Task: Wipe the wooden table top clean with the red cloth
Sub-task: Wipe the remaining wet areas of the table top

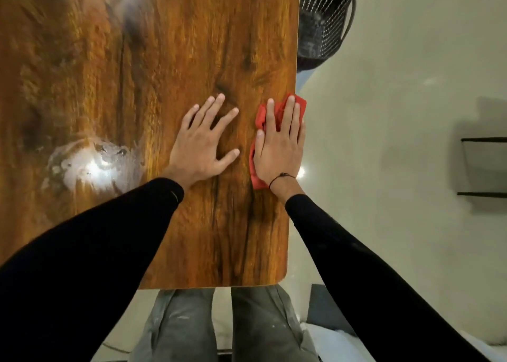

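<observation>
- Right hand [279, 145]: flat, palm down, fingers straight and slightly apart, pressing the crumpled red fabric cloth [274, 115] onto the table; no curl or pinch around it.
- Cloth: soft, creased, bunched unevenly. Long axis runs roughly away from the person, parallel to the table's right edge. Far end pokes out past the fingertips; near end shows below the heel of the palm; a strip also shows along the thumb side.
- Cloth sits at the right edge of the table, far corner slightly overhanging it.
- Thin dark cord bracelet [282, 176] on the right wrist; long black sleeve [356, 265] behind it.
- Left hand [204, 139]: just left of the cloth hand, not touching cloth. Flat on bare wood, fingers spread wide, holding nothing. Black sleeve too.
- Brown wooden table top [192, 46]: glossy, strong dark grain streaks running lengthwise away from the person, rounded corners, thin pale edge band.
- Further left of the hands: whitish wet-looking smear [90, 164] with glare on the gloss; frame is motion-blurred there.
- Beyond the cloth, past the table's far right corner: black perforated mesh chair [323, 19].
- Below table's near edge: grey trousers [219, 326] with pale flecks; pale smooth floor [397, 87] on the right.
</observation>
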`<state>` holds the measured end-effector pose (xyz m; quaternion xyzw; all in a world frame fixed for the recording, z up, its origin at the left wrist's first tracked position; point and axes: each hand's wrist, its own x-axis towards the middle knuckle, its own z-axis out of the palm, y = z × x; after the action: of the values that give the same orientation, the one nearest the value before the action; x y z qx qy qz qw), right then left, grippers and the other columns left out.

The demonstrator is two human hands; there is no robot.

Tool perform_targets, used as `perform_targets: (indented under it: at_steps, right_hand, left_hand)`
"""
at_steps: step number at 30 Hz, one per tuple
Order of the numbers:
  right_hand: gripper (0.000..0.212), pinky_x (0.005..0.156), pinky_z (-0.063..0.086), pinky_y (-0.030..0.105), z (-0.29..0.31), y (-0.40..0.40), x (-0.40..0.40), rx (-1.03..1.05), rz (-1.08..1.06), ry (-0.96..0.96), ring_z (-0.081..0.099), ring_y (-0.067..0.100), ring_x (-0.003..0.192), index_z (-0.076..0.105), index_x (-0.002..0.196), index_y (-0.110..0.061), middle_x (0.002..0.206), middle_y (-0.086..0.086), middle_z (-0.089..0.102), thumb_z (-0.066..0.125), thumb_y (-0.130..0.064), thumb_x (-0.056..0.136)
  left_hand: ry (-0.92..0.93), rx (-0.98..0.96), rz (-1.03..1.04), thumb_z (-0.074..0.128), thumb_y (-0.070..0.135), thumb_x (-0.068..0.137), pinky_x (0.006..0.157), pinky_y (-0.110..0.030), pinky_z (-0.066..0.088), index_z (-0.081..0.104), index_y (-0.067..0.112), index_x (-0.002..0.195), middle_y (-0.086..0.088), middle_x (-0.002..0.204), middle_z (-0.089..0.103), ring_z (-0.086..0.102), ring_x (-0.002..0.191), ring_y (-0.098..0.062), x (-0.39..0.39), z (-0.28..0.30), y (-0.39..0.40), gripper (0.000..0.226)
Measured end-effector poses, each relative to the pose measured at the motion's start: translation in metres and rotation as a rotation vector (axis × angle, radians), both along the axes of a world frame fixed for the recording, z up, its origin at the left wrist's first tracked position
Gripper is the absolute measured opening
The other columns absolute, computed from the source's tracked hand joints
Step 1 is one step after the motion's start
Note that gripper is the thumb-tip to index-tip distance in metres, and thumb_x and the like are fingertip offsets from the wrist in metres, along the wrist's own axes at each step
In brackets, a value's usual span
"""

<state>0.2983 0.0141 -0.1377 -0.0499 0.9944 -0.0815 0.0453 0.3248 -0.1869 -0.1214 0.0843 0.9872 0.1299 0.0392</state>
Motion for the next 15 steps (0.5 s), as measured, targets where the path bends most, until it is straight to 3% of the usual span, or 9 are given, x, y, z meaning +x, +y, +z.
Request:
perform_targets:
  at_steps: [5, 8, 12, 15]
  right_hand:
    - [0.071, 0.139, 0.023, 0.058, -0.004, 0.009, 0.089, -0.013, -0.070, -0.021, 0.007, 0.040, 0.175, 0.015, 0.182, -0.021, 0.189, 0.020, 0.002, 0.033, -0.043, 0.117]
    - [0.070, 0.134, 0.034, 0.059, -0.005, 0.016, 0.143, -0.031, -0.162, -0.046, 0.019, 0.044, 0.171, 0.015, 0.182, -0.025, 0.188, 0.018, 0.003, 0.032, -0.046, 0.117]
    - [0.070, 0.121, 0.047, 0.059, 0.001, 0.023, 0.198, 0.004, -0.252, -0.075, 0.046, 0.046, 0.147, 0.019, 0.181, -0.027, 0.183, 0.022, 0.017, 0.032, -0.048, 0.116]
    - [0.071, 0.111, 0.053, 0.057, 0.006, 0.031, 0.230, 0.029, -0.271, -0.107, 0.053, 0.043, 0.131, 0.022, 0.180, -0.026, 0.176, 0.024, 0.030, 0.031, -0.048, 0.114]
  left_hand:
    - [0.015, -0.024, 0.002, 0.048, 0.073, 0.101, 0.138, -0.053, 0.014, 0.027, 0.029, 0.175, -0.010, 0.185, 0.015, 0.015, 0.172, -0.030, 0.002, 0.002, 0.002, 0.088]
    - [0.023, -0.008, 0.000, 0.048, 0.073, 0.101, 0.138, -0.053, 0.013, 0.028, 0.029, 0.174, -0.010, 0.185, 0.015, 0.015, 0.171, -0.031, 0.006, 0.003, 0.002, 0.088]
    - [0.007, 0.018, 0.021, 0.047, 0.071, 0.103, 0.138, -0.052, 0.013, 0.032, 0.026, 0.172, -0.013, 0.185, 0.015, 0.015, 0.171, -0.033, 0.012, 0.008, 0.000, 0.084]
    - [0.003, 0.096, 0.126, 0.047, 0.064, 0.108, 0.137, -0.053, 0.014, 0.040, 0.020, 0.168, -0.015, 0.184, 0.015, 0.017, 0.171, -0.034, 0.040, 0.016, -0.002, 0.075]
